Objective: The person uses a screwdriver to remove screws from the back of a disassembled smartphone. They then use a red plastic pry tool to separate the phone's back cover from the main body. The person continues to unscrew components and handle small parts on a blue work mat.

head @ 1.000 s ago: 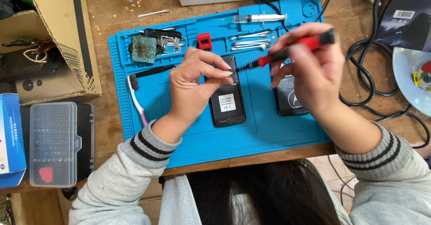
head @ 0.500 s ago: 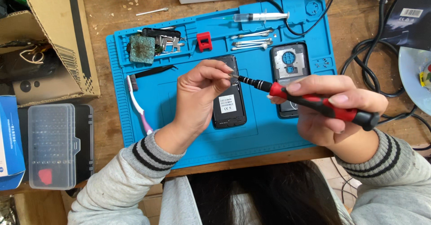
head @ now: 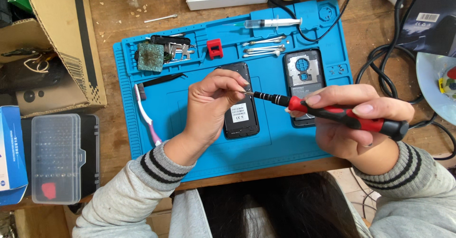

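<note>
Right hand (head: 354, 124) grasps red screwdriver (head: 332, 112); left hand (head: 211, 102) pinches its tip above black phone (head: 241, 110). Seat bit squarely.

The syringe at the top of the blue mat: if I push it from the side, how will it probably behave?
The syringe has a round barrel and lies flat on the mat, so it may roll, though its flange could stop it. It looks like thin clear plastic, probably light. The thin needle tip seems likely to bend easily.
</note>
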